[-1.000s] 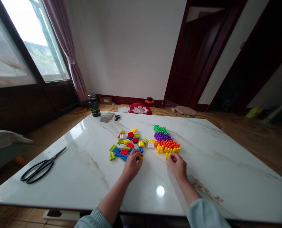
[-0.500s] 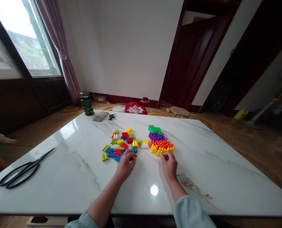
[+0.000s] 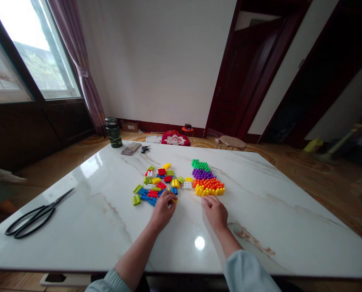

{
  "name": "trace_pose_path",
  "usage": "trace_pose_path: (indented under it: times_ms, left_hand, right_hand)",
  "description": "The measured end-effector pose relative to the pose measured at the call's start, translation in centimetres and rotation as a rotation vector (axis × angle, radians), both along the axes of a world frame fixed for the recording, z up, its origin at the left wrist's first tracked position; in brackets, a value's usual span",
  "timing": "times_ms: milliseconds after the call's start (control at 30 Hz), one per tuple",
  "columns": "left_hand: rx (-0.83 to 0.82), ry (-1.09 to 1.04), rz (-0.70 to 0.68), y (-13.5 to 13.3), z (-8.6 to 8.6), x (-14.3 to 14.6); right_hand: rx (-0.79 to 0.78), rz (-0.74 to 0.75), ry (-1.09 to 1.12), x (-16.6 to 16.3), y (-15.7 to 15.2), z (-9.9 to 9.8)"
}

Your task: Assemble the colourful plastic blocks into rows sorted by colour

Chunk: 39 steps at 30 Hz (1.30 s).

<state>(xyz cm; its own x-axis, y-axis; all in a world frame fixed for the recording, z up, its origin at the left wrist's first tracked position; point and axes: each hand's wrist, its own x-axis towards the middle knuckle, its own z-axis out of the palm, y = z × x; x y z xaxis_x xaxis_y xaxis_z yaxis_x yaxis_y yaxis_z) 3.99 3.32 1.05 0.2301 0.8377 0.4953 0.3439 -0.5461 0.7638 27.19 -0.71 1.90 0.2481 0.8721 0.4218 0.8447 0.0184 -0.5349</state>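
My left hand (image 3: 164, 211) is closed beside the right edge of a loose pile of plastic blocks (image 3: 153, 194), which are red, blue, white, yellow and lime. A yellow block (image 3: 175, 201) shows at its fingertips, mostly covered by the fingers. My right hand (image 3: 216, 211) has its fingers pinched together just in front of a row of yellow pegs (image 3: 210, 191); whatever they hold is too small to make out. Behind that row stand upright orange pegs (image 3: 208, 184), purple pegs (image 3: 203, 174) and green pegs (image 3: 201, 165) in packed bands.
Black-handled scissors (image 3: 39, 215) lie on the left of the marble-patterned table (image 3: 102, 235). Toward its far left corner are a camouflage flask (image 3: 113, 133), a phone (image 3: 131, 149) and keys (image 3: 144, 149). A stool (image 3: 232, 142) stands beyond the far edge.
My right hand has shifted slightly left along the yellow pegs, whose front edge now looks more even. My left hand stays nearly in place. The view has moved a little.
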Motion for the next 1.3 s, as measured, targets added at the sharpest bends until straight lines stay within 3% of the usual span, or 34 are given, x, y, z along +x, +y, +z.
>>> trace_pose_path:
  times_ms: [267, 467, 700, 833, 900, 1000, 1133, 1300]
  left_hand:
    - [-0.004, 0.003, 0.008, -0.1, 0.4, 0.0]
    - [0.01, 0.008, 0.017, -0.4, 0.5, 0.1]
    - [0.018, 0.06, 0.1, -0.6, 1.0, 0.1]
    - [0.058, 0.191, 0.198, 1.8, 3.8, 0.7]
    - [0.029, 0.368, 0.24, 3.6, 5.4, 1.4]
    - [-0.081, 0.685, 0.186, 6.3, 7.0, 2.6]
    - [-0.144, 0.837, 0.14, 8.4, 7.6, 3.9]
    - [-0.206, 0.864, 0.174, 8.6, 7.6, 4.4]
  right_hand:
    - [-0.009, 0.039, -0.055, -0.5, -0.2, 0.4]
    - [-0.111, 0.327, -0.266, -3.8, 0.0, 1.5]
    - [-0.131, 0.31, -0.421, -5.2, 0.1, 1.3]
    - [-0.122, 0.32, -0.41, -5.0, 0.1, 1.2]
    - [-0.117, 0.323, -0.397, -5.0, 0.1, 1.3]
    - [-0.121, 0.328, -0.376, -5.1, 0.1, 1.4]
    - [-0.145, 0.335, -0.356, -5.0, 0.1, 1.4]
    - [-0.143, 0.339, -0.348, -5.0, 0.1, 1.3]
